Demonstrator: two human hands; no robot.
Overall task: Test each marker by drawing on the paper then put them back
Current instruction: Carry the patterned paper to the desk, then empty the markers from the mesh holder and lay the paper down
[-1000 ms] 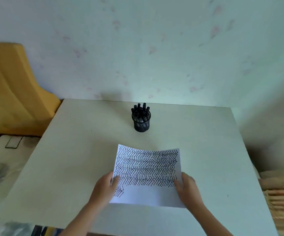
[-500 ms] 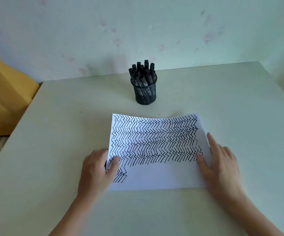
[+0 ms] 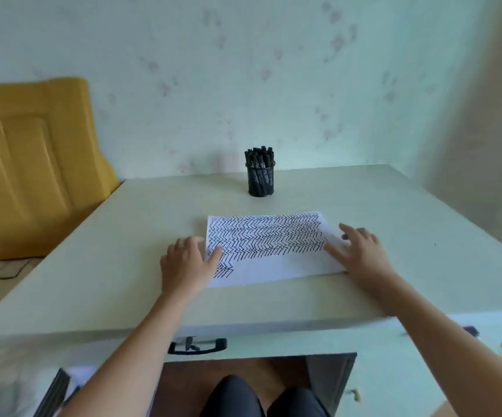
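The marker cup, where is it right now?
Head view: the marker cup stands upright mid-table near the wall, beyond the paper, apart from it.

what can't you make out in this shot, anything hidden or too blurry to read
- Markers, head view: the mesh cup hides their lower barrels; count and printing too small.
- Paper: left hand and right hand cover its side edges.
- Drawer handle: blurred, part behind the left forearm.

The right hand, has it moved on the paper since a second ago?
Yes. The right hand gripped the near right corner of the paper then; now it lies open farther up the right edge, toward the marker cup.
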